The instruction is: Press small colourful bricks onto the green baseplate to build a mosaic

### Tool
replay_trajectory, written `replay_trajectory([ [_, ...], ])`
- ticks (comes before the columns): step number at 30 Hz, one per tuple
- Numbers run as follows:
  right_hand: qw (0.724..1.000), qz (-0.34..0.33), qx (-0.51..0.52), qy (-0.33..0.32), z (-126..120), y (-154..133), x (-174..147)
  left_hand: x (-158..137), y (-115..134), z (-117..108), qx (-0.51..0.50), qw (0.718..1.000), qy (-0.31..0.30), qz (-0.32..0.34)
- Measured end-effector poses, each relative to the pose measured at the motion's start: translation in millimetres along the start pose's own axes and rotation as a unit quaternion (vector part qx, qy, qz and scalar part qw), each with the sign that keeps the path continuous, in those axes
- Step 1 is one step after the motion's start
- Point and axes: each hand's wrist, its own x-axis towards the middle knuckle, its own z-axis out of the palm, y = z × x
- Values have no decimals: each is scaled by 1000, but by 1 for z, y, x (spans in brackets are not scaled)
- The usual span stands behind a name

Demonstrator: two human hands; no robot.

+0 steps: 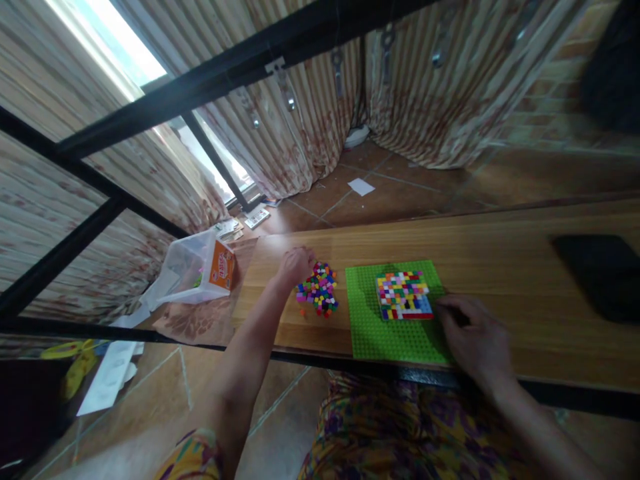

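Observation:
A heap of small, many-coloured building bricks lies loose on the wooden table. My left hand is at the heap's far left edge, fingers bent down and closed together; whatever is between them is hidden. To the right lies a green studded baseplate. On it sits a rectangular block of bricks in mixed colours, its near right part showing blue, white and red pieces. My right hand rests at the baseplate's right edge, beside the block, with curled fingers and thumb closed; I cannot see anything in them.
A clear plastic bin with an orange label stands past the table's left end. At the right of the wooden table lies a dark flat object. Black metal bars cross in front of curtains. Papers lie on the tiled floor.

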Motion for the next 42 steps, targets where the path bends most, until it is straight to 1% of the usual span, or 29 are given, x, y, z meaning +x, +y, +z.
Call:
replay_trajectory([
  [4,1000,4,3,1,1,-1,0,-11,3,5,10,1000,8,1],
  [9,1000,-11,19,6,2,-2,0,-28,3,7,7,1000,9,10],
  [13,999,-18,42,13,5,0,0,-40,4,-1,-7,1000,12,14],
  [15,999,-16,50,13,6,1,1,-49,10,-9,-39,999,37,1],
  [16,998,-12,54,13,6,2,2,-55,16,-12,-80,995,61,-11],
  [17,998,-8,57,15,6,1,2,-62,24,-15,-138,987,85,-18],
  [19,997,-1,67,23,3,-3,1,-78,46,-17,-267,959,101,6],
  [21,996,-5,85,29,-5,-14,-2,-96,73,-13,-365,928,63,44],
  [23,993,-29,109,18,-15,-31,-8,-113,101,-4,-439,896,-2,65],
  [25,988,-72,133,-21,-25,-50,-15,-124,123,6,-517,852,-47,67],
  [26,983,-98,146,-54,-30,-58,-18,-128,132,10,-555,827,-67,61],
  [28,972,-126,171,-105,-35,-70,-24,-131,144,15,-625,770,-116,53],
  [29,968,-125,183,-121,-37,-73,-26,-131,148,16,-653,745,-132,47],
  [30,964,-118,194,-135,-38,-75,-27,-130,150,16,-674,723,-145,40],
  [32,959,-93,215,-160,-40,-74,-27,-128,152,14,-700,696,-158,29],
  [35,952,-59,225,-199,-42,-70,-25,-127,153,14,-714,679,-168,19],
  [37,950,-41,221,-218,-44,-69,-23,-127,154,18,-712,681,-167,19],
  [40,947,-32,208,-241,-45,-69,-19,-129,155,24,-697,699,-156,30],
  [42,954,-29,191,-228,-43,-65,-16,-129,155,25,-676,723,-137,36],
])
